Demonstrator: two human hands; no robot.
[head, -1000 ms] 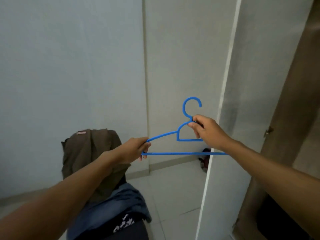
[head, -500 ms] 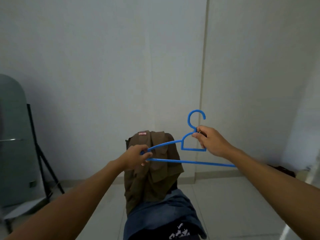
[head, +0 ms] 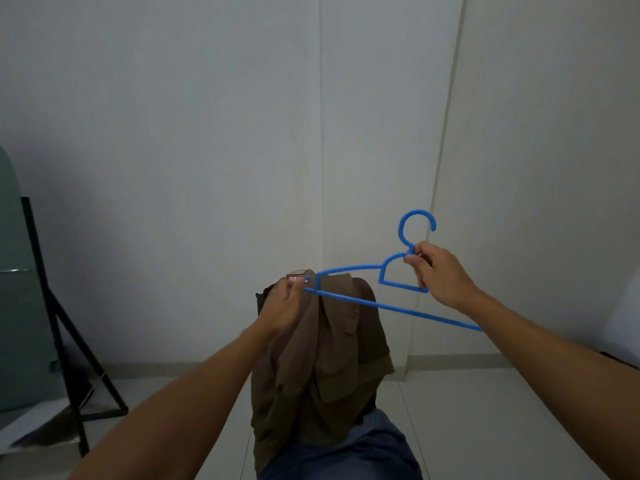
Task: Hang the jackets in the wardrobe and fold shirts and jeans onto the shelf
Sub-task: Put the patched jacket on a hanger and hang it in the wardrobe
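Note:
A blue plastic hanger [head: 388, 303] is held up in front of me, hook upward. My right hand [head: 441, 275] pinches it at the neck, just under the hook. My left hand [head: 284, 306] grips the hanger's left tip, right at the collar of a brown jacket [head: 332, 355]. That jacket is draped over the back of a chair and carries a small pink label near its top. Blue jeans [head: 346, 452] lie below it on the seat.
A black folding stand [head: 65, 327] with a grey panel leans at the left. Pale walls meet in a corner ahead, and light floor tiles [head: 485, 427] spread to the right of the chair.
My view has swung left, away from the wardrobe door, and the chair now sits in the middle. Both hands carried the hanger down to the jacket's collar.

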